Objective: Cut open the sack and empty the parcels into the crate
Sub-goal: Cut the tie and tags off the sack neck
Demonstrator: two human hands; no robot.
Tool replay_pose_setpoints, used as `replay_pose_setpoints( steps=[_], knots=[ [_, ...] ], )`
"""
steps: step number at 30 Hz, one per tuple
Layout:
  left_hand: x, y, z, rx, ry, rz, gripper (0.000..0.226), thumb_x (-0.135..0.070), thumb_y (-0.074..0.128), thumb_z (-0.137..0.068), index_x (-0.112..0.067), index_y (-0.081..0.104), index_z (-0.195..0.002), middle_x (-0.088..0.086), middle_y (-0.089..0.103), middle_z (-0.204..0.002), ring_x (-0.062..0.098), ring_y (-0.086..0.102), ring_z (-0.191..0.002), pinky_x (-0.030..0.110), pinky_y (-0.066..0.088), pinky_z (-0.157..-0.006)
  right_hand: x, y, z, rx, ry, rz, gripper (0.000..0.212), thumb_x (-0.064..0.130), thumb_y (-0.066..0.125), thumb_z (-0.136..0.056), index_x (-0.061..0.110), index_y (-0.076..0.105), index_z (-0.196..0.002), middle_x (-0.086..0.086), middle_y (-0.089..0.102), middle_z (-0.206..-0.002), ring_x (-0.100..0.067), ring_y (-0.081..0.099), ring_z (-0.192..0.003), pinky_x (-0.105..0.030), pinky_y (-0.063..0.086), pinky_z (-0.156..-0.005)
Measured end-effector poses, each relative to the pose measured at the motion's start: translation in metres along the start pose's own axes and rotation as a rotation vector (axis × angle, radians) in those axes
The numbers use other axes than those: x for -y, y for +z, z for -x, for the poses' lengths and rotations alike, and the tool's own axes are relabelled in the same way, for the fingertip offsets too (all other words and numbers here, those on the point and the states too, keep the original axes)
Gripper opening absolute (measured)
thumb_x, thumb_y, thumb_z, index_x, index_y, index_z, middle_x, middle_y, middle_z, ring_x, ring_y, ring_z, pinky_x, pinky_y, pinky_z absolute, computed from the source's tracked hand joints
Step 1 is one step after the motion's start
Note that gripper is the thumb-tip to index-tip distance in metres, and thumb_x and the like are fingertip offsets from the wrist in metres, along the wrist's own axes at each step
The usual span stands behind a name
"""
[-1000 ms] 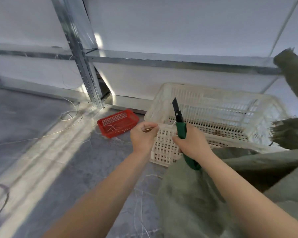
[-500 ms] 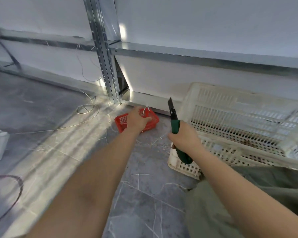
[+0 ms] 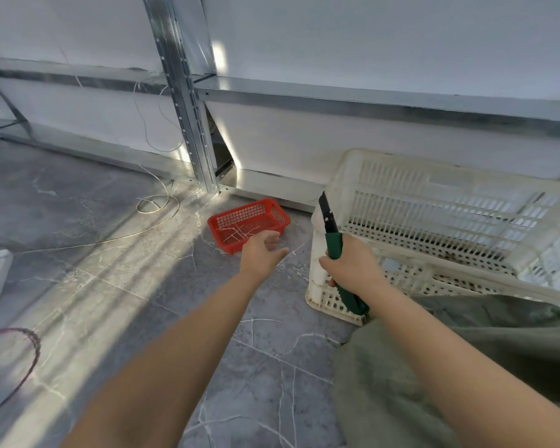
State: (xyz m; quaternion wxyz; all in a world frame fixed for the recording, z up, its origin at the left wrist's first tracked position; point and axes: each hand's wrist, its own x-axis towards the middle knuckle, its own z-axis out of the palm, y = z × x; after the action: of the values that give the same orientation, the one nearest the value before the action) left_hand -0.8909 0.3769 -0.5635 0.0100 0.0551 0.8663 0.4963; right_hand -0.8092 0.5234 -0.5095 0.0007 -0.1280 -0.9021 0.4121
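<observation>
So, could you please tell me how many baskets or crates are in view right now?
2: a small red basket on the floor near the left hand, and a large white crate behind the right hand.

Red basket (white strands inside), metal shelving upright, grey floor

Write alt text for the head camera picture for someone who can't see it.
A person's right hand grips a green utility knife, blade up, in front of a white plastic crate on a grey floor. The open left hand reaches toward a small red basket holding cut strings. A green sack lies at lower right.
</observation>
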Motion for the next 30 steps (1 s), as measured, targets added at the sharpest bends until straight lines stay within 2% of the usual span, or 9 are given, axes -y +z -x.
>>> replay_pose_setpoints(
  steps=[3,5,9,15,17,21,24,27,30],
  knots=[
    [-0.037,0.014,0.012,0.034,0.094,0.007,0.046,-0.015,0.071,-0.078,-0.002,0.056,-0.120,0.014,0.063,-0.118,0.024,0.061,-0.106,0.023,0.045,-0.086,-0.005,-0.029,0.016,-0.041,-0.013,0.000,0.019,0.015,0.053,-0.085,0.018,0.039,-0.073,-0.004,0.053,-0.069,-0.026,0.065,-0.060,-0.024,0.040,-0.044],
    [-0.065,0.026,0.020,0.049,0.144,0.028,0.042,-0.016,0.070,-0.080,-0.003,0.058,-0.118,0.013,0.064,-0.115,0.023,0.062,-0.104,0.023,0.046,-0.086,-0.010,-0.054,0.030,-0.069,-0.019,-0.014,0.009,0.017,0.053,-0.086,0.011,0.047,-0.085,-0.011,0.061,-0.080,-0.029,0.068,-0.068,-0.031,0.049,-0.052],
    [-0.121,0.063,0.042,0.128,0.218,0.073,0.034,-0.020,0.065,-0.084,-0.004,0.060,-0.114,0.012,0.066,-0.111,0.021,0.063,-0.098,0.025,0.047,-0.084,-0.023,-0.112,0.064,-0.143,0.002,-0.071,0.019,0.019,0.050,-0.089,0.005,0.052,-0.102,-0.018,0.066,-0.095,-0.029,0.066,-0.071,-0.037,0.054,-0.062],
    [-0.209,0.132,0.083,0.300,0.344,0.128,0.030,-0.021,0.059,-0.089,-0.005,0.060,-0.114,0.006,0.063,-0.106,0.017,0.059,-0.095,0.029,0.047,-0.085,-0.036,-0.210,0.130,-0.292,-0.056,-0.038,0.017,0.023,0.049,-0.091,0.011,0.050,-0.102,-0.014,0.065,-0.092,-0.031,0.066,-0.077,-0.041,0.054,-0.070],
    [-0.242,0.148,0.097,0.369,0.394,0.172,0.035,-0.029,0.058,-0.088,-0.006,0.059,-0.114,0.004,0.063,-0.108,0.019,0.060,-0.097,0.034,0.048,-0.090,-0.035,-0.243,0.151,-0.329,-0.074,-0.032,0.016,0.022,0.049,-0.091,0.012,0.050,-0.102,-0.014,0.065,-0.092,-0.030,0.064,-0.073,-0.039,0.054,-0.068],
    [-0.302,0.174,0.121,0.426,0.460,0.231,0.048,-0.046,0.052,-0.087,-0.010,0.056,-0.117,0.009,0.062,-0.119,0.021,0.061,-0.098,0.042,0.052,-0.086,-0.043,-0.303,0.181,-0.417,-0.095,0.056,0.016,0.020,0.048,-0.091,0.008,0.050,-0.100,-0.016,0.066,-0.090,-0.024,0.060,-0.065,-0.036,0.052,-0.064],
    [-0.343,0.196,0.133,0.448,0.404,0.288,0.064,-0.058,0.053,-0.078,-0.010,0.055,-0.119,0.007,0.060,-0.120,0.022,0.059,-0.109,0.046,0.049,-0.094,-0.062,-0.338,0.190,-0.497,-0.046,0.125,0.014,0.020,0.049,-0.090,0.007,0.050,-0.095,-0.013,0.064,-0.085,-0.026,0.060,-0.065,-0.038,0.053,-0.068],
    [-0.377,0.220,0.142,0.435,0.282,0.251,0.070,-0.058,0.059,-0.078,-0.006,0.047,-0.123,0.003,0.055,-0.111,0.024,0.055,-0.110,0.045,0.049,-0.094,-0.085,-0.362,0.194,-0.537,0.010,0.166,0.017,0.020,0.051,-0.087,0.004,0.052,-0.093,-0.016,0.065,-0.086,-0.033,0.062,-0.076,-0.039,0.051,-0.072],
    [-0.393,0.244,0.144,0.441,0.001,0.297,0.084,-0.050,0.072,-0.070,-0.002,0.038,-0.130,0.008,0.054,-0.120,0.027,0.056,-0.105,0.043,0.054,-0.087,-0.106,-0.373,0.198,-0.533,0.037,0.191,0.020,0.018,0.054,-0.084,0.001,0.054,-0.094,-0.020,0.066,-0.088,-0.034,0.064,-0.078,-0.035,0.051,-0.068]
  ],
)
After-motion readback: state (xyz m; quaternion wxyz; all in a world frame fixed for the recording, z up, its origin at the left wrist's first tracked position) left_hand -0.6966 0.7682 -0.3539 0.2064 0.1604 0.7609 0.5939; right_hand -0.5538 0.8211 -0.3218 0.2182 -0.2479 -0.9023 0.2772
